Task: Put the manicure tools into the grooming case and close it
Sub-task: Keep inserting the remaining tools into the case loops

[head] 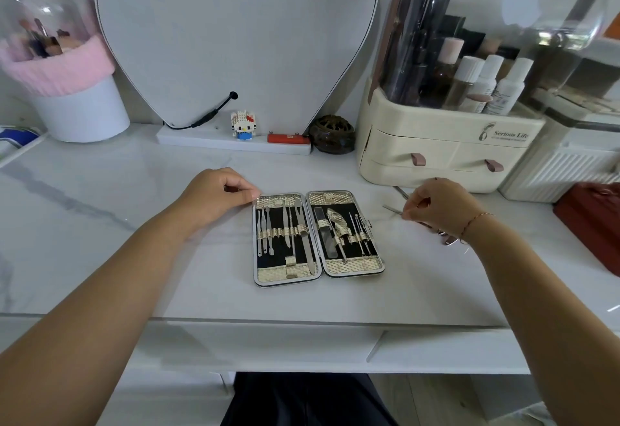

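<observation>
The grooming case (288,278) lies open flat on the white table, its two halves lined in black with gold straps that hold several steel tools. My left hand (218,195) rests at the case's far left corner, fingertips touching its rim. Right of the case, my right hand (439,207) pinches a thin steel manicure tool (392,209) just above the table. Another thin tool (401,192) lies on the table behind it. More small tools (448,239) peek out under my right wrist, partly hidden.
A cream cosmetics organiser (446,147) with a clear lid stands at the back right. A dark red case (593,221) sits at the far right. A heart-shaped mirror (235,39), a toy figure (242,125), a dark round pot (331,133) and a brush holder (80,103) line the back.
</observation>
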